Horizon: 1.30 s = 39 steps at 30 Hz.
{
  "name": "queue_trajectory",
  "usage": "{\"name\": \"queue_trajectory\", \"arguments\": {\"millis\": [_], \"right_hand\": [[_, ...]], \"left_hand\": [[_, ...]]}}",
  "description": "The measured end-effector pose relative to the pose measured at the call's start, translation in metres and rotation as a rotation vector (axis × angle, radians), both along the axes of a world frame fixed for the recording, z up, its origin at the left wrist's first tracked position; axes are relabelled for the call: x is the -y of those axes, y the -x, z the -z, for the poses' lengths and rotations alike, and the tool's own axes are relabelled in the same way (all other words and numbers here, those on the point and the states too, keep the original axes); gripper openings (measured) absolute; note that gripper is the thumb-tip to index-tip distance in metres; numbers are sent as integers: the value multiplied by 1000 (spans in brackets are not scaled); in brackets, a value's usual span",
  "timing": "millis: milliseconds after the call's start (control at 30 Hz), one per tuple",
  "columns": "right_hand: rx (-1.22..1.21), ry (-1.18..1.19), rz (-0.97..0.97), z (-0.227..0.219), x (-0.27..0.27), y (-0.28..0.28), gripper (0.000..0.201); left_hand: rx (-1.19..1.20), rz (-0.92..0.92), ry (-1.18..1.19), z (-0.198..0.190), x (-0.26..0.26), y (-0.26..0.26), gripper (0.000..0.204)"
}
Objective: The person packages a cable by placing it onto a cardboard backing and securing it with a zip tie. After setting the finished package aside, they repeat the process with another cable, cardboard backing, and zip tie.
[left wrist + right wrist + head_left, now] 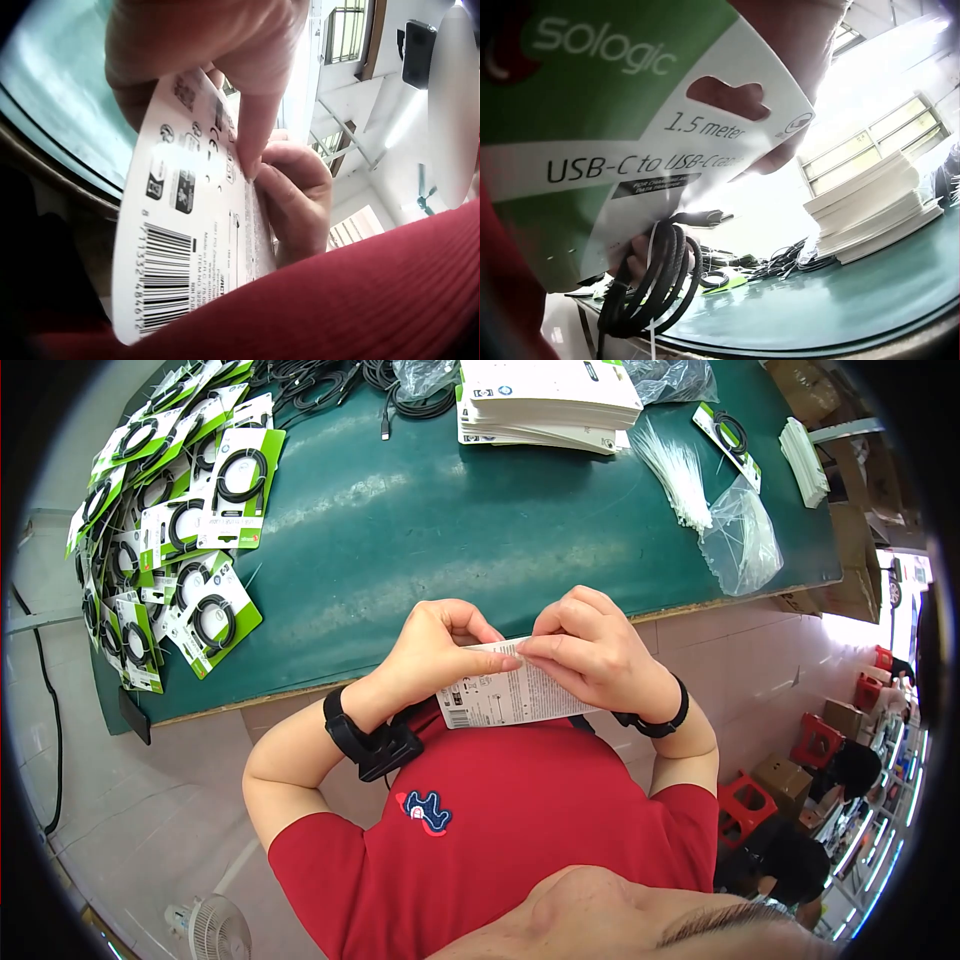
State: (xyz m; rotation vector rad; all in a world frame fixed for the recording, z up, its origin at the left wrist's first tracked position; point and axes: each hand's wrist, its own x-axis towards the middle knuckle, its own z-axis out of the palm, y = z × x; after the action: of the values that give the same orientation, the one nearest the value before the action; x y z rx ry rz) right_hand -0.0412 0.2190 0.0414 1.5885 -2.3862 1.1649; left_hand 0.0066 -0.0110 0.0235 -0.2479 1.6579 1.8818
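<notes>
In front of the red shirt, both hands hold a printed cardboard packaging card (pixel 490 705), its barcode side turned up to the head camera. My left hand (pixel 435 650) pinches the card's far edge, thumb on the printed back. The right hand (pixel 597 658) has thumb and index finger pinched at the same edge, close to the left thumb; whether a tie end is between them I cannot tell. On the card's green and white front, in the right wrist view, hangs a coiled black USB-C cable (pixel 671 289) with a white cable tie (pixel 652 326) around it.
Finished-looking carded cables (pixel 215 530) pile up on the left of the green table (pixel 400 540). A stack of cards (pixel 550 405) stands at the back, beside loose black cables (pixel 315 385). White cable ties (pixel 675 475) and a plastic bag (pixel 742 540) lie at right.
</notes>
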Motion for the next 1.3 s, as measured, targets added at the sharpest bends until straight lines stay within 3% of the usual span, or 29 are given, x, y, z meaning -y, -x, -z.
{"name": "queue_trajectory", "arguments": {"millis": [800, 867, 933, 1033, 1067, 1100, 1167, 1300], "right_hand": [[-79, 14, -24, -7, -1, -4, 27], [-69, 36, -20, -17, -3, -3, 27], [143, 161, -79, -35, -14, -2, 26], [315, 280, -102, -50, -31, 1, 24], [383, 330, -108, -52, -36, 2, 23], [452, 381, -117, -52, -38, 3, 23], [450, 332, -118, -48, -35, 8, 22], [411, 185, -163, -24, -21, 20, 19]], "left_hand": [[-82, -17, 32, -5, 0, -4, 16], [-207, -47, 45, -9, -1, -10, 17], [-270, -52, 56, -16, 1, -15, 17], [-1010, 71, 272, -27, 8, -19, 16], [-1010, 80, 271, -28, 9, -20, 16], [-1160, 120, 296, -29, 11, -21, 16], [-1461, 201, 341, -31, 12, -23, 16], [-1674, 289, 325, -10, 9, -20, 12]]}}
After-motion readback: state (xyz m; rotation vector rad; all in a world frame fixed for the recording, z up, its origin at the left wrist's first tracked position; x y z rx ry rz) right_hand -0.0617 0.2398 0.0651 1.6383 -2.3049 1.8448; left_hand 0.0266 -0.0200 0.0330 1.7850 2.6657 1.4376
